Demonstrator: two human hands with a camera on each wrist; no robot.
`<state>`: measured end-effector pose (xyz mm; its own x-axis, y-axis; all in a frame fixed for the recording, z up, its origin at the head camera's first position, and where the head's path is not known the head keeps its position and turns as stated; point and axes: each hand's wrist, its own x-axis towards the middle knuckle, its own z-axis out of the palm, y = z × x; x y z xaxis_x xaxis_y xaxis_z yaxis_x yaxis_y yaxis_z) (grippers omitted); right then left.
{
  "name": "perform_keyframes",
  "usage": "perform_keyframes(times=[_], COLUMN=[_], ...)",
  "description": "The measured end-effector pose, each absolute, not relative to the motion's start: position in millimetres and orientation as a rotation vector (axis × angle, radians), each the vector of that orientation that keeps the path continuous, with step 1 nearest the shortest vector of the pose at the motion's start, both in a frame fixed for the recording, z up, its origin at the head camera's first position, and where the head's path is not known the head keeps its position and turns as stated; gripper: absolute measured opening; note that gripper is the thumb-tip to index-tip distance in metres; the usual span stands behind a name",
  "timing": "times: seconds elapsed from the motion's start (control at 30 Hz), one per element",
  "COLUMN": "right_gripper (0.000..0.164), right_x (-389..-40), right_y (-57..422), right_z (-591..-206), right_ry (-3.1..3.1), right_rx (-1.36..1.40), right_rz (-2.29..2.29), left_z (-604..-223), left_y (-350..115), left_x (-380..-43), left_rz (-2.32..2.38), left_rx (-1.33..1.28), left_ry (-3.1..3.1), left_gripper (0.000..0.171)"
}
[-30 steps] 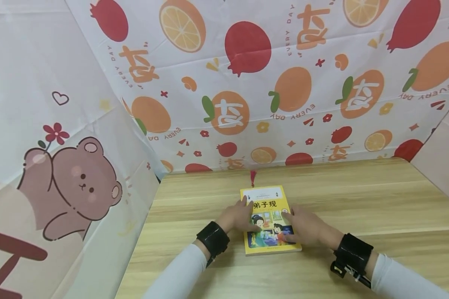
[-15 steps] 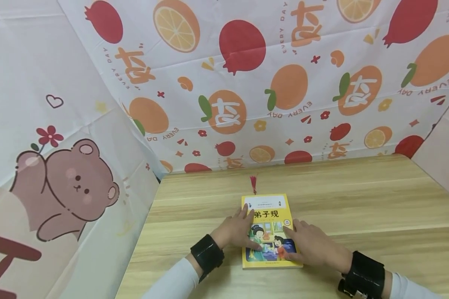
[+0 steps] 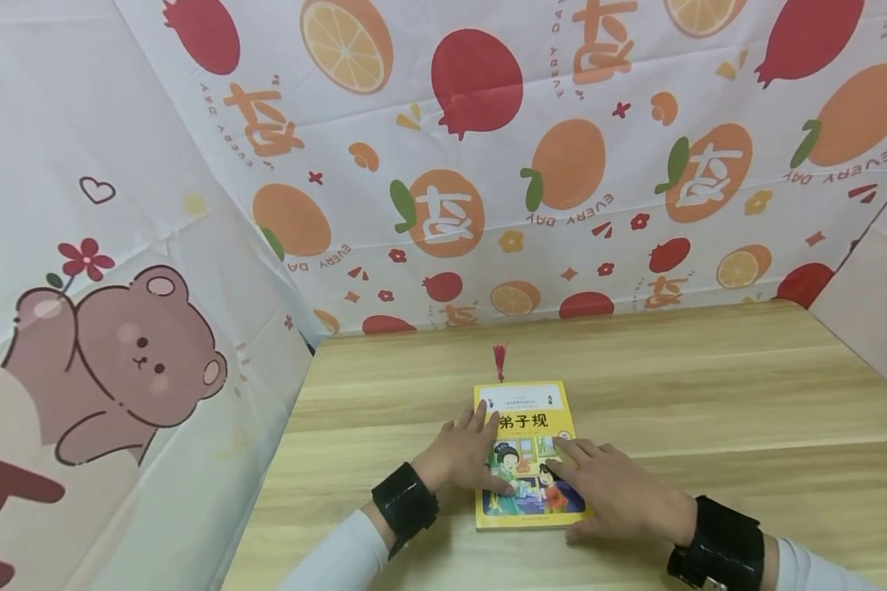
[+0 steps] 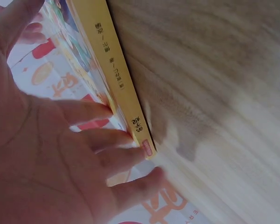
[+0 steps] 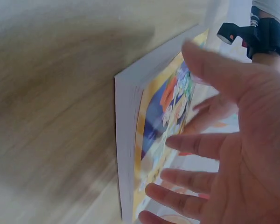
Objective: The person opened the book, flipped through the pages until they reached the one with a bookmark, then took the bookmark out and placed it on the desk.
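Note:
A yellow paperback book [image 3: 521, 513] with an illustrated cover lies flat on the wooden table, its title facing me. From its top edge pokes a red tassel [image 3: 498, 359]. My left hand [image 3: 458, 455] rests at the book's left side, fingers extended over the cover edge and thumb on the picture. In the left wrist view, those fingertips lie along the yellow spine [image 4: 116, 77]. Over the right edge spreads my right hand [image 3: 621, 492], its thumb near the lower right corner. The right wrist view shows its fingers straight and spread beside the white page block [image 5: 126, 135].
The wooden table [image 3: 710, 394] extends around the book on all sides. Behind it hangs a fruit-print cloth [image 3: 480, 82], and a bear-print cloth [image 3: 148, 353] covers the left side. Black straps [image 3: 724, 542] circle both wrists.
The book and both hands have come nearer to me. My right hand has since shifted on the book's right side, and its thumb has moved off the cover toward the lower corner.

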<state>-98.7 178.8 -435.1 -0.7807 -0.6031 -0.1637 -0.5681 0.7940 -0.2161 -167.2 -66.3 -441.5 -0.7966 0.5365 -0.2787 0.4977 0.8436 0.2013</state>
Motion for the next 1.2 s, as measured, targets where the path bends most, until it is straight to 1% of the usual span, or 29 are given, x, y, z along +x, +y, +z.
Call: perform_keyframes(times=[0.1,0.23,0.43,0.63,0.97,1.03,1.2], right_gripper=[0.091,0.090,0.086,0.083,0.067,0.062,0.042], right_x=[-101,-103,-107,-116,-117,-118,-120], right_y=[179,181,183,183,185,185,185], right_z=[-436,-439,-434,-427,-424,-423,-418], right_ry=[2.715,2.711,2.695,2.652,2.594,2.583,2.551], right_rx=[-0.940,-0.953,-0.949,-0.970,-1.042,-1.045,-1.029], right_rz=[-0.225,-0.247,-0.286,-0.315,-0.285,-0.287,-0.331], left_z=[-440,-439,-442,-445,-448,-448,-447], left_y=[-66,-64,-63,-63,-62,-62,-61], left_x=[-163,-149,-131,-127,-127,-128,-130], left_rz=[0.147,0.137,0.211,0.255,0.316,0.314,0.303], left_rx=[0.892,1.040,1.050,1.017,1.016,1.026,1.048], left_ry=[2.727,2.699,2.634,2.634,2.597,2.592,2.600], left_gripper=[0.100,0.089,0.090,0.088,0.085,0.084,0.082])
